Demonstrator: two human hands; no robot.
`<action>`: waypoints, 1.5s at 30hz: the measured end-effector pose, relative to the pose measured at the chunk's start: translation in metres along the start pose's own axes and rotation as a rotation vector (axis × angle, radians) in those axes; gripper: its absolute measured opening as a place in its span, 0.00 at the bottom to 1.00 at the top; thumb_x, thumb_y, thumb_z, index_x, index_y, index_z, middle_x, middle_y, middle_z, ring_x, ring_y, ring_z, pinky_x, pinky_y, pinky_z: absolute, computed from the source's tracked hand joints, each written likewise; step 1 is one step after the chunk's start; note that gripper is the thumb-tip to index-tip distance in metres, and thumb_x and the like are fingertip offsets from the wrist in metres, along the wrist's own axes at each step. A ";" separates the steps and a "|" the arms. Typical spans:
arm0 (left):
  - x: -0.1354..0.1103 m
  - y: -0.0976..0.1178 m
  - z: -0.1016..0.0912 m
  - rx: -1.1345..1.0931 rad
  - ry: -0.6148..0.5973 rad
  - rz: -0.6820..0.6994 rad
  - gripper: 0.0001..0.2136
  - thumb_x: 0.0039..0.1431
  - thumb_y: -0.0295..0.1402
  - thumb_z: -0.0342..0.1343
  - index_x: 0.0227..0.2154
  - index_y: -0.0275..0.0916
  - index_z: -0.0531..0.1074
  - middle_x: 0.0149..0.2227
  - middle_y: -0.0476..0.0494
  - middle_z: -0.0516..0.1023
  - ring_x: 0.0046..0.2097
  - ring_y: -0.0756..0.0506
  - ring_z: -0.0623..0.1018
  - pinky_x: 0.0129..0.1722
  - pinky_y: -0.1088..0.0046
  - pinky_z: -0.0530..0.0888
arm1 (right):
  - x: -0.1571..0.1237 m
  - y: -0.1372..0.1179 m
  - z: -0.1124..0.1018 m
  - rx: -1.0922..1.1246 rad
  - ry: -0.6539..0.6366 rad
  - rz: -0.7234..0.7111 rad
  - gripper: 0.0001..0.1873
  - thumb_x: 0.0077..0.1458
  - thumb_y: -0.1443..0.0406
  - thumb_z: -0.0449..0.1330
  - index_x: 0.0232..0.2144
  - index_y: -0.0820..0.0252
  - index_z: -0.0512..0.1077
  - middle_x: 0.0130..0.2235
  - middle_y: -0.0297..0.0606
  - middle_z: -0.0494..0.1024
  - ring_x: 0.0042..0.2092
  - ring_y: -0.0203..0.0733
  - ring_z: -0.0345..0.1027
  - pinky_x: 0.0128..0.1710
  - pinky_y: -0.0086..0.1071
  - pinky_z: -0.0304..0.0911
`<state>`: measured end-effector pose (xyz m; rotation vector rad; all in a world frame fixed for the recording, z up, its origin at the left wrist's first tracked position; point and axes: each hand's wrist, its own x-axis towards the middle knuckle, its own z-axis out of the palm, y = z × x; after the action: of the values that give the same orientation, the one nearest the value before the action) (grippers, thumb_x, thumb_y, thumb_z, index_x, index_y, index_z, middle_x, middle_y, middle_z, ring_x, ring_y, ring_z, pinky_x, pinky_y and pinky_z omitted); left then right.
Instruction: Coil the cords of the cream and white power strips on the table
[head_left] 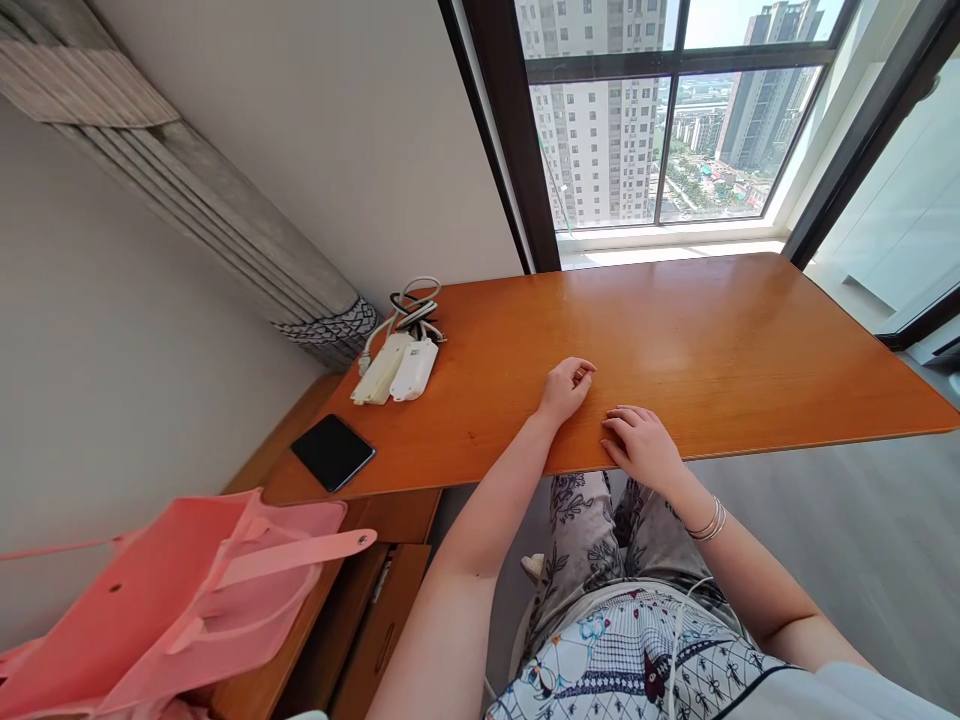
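Note:
My left hand (568,389) rests on its side on the orange-brown wooden table (712,340), its fingers loosely curled in with nothing seen in them. Closer to the table's front edge, my right hand (637,442) lies palm down, fingers bent a little and apart, holding nothing. A small gap separates the two hands. Left of them on the tabletop are two white power strips (415,370) with bundled cords (412,310). A black tablet or large phone (332,453) lies flat near the table's left corner.
An open pink bag (180,590) with a strap stands at lower left, over a wooden drawer unit (386,630). A gathered grey curtain (247,230) hangs at the left wall. Beyond the table is a dark-framed window (667,70). Grey floor (847,530) shows at right.

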<state>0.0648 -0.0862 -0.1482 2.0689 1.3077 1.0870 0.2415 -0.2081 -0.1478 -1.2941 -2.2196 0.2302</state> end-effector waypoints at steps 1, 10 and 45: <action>0.000 0.000 0.000 -0.001 -0.001 0.006 0.07 0.61 0.30 0.53 0.36 0.37 0.75 0.34 0.45 0.79 0.32 0.49 0.76 0.34 0.71 0.75 | 0.000 0.000 0.000 -0.008 0.002 -0.003 0.12 0.63 0.63 0.59 0.47 0.58 0.76 0.53 0.47 0.78 0.58 0.57 0.69 0.58 0.55 0.65; -0.002 0.003 0.000 0.037 -0.041 0.069 0.06 0.60 0.26 0.53 0.35 0.38 0.75 0.35 0.46 0.79 0.32 0.50 0.76 0.35 0.73 0.75 | -0.003 0.002 0.003 -0.070 0.040 -0.032 0.12 0.64 0.63 0.59 0.48 0.59 0.76 0.52 0.46 0.79 0.58 0.54 0.69 0.58 0.51 0.66; -0.007 0.008 -0.001 0.009 -0.119 0.095 0.08 0.63 0.29 0.53 0.42 0.39 0.75 0.38 0.45 0.81 0.34 0.50 0.77 0.37 0.73 0.77 | -0.005 0.001 0.002 -0.079 0.044 -0.039 0.13 0.64 0.63 0.59 0.48 0.60 0.76 0.54 0.46 0.79 0.58 0.54 0.69 0.58 0.51 0.66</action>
<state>0.0667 -0.0960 -0.1447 2.1866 1.1697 0.9827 0.2432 -0.2113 -0.1515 -1.2827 -2.2345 0.0998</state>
